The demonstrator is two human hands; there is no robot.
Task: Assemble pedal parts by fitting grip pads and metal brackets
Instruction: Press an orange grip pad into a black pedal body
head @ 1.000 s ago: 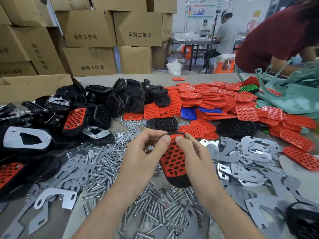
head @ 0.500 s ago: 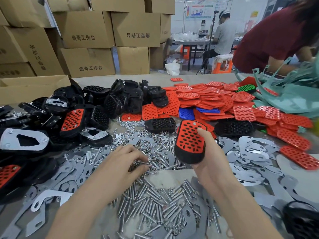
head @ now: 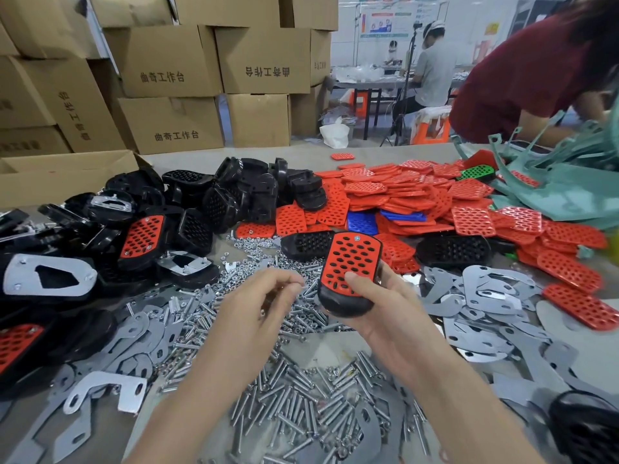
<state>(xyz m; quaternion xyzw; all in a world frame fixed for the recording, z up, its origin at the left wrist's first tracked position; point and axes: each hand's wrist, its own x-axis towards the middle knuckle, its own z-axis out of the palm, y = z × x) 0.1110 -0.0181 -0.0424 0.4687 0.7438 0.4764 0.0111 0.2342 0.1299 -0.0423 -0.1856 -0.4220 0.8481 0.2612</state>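
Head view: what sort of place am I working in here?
Probably a small factory assembly workshop: the table is heaped with red grip pads, black pedal bodies and bolts, stacked cardboard boxes stand behind, and another worker sits at a far bench.

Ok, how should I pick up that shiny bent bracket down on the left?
Pinch the bracket by the flap at its right end, which looks folded downward. It stands off the flat plates beneath, so finger and thumb fit either side, coming from above on the near side. The rest lies flat, harder to get under.
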